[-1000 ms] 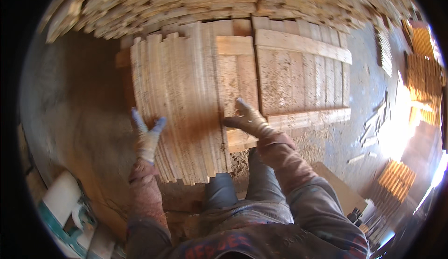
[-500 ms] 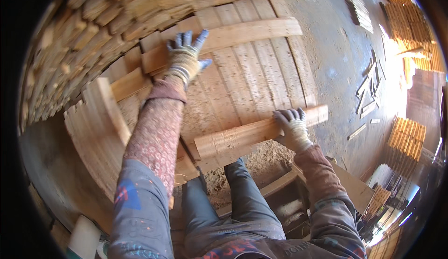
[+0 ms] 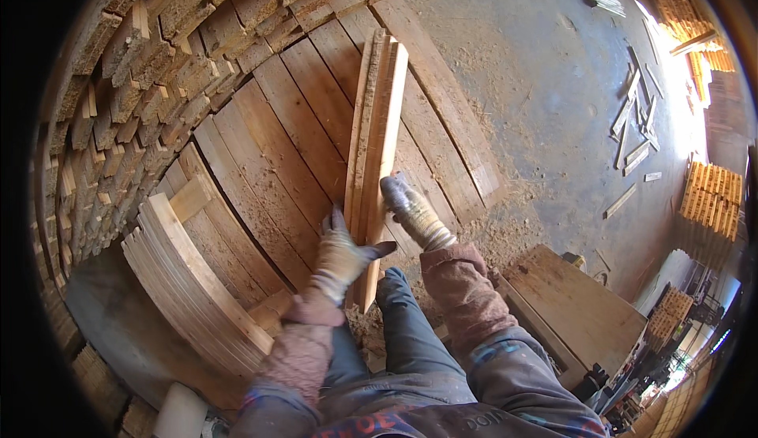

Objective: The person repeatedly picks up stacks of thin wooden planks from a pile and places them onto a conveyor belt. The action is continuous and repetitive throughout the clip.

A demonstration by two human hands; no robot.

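Note:
Several wooden boards (image 3: 365,142) are together in a narrow bundle, standing out lengthwise away from me over the plank surface (image 3: 288,114). My right hand (image 3: 416,211), in a dusty work glove, is closed against the right side of the bundle; some of its fingers are hidden. On the left side, toward the near end, my gloved left hand (image 3: 341,255) touches the boards. Its thumb is stretched across them and its fingers point away from me, spread apart. Sawdust lies over the planks.
A tall stack of rough boards (image 3: 150,67) rises at far left. Nearer stands a row of upright boards (image 3: 197,272). Scrap sticks (image 3: 636,118) lie on the grey floor (image 3: 505,67) to the right. A wooden box (image 3: 580,304) sits near my right arm.
The boards lay crosswise and apart under my two hands. They are now together in one bundle, turned to point away from me, and both hands have come together beside it.

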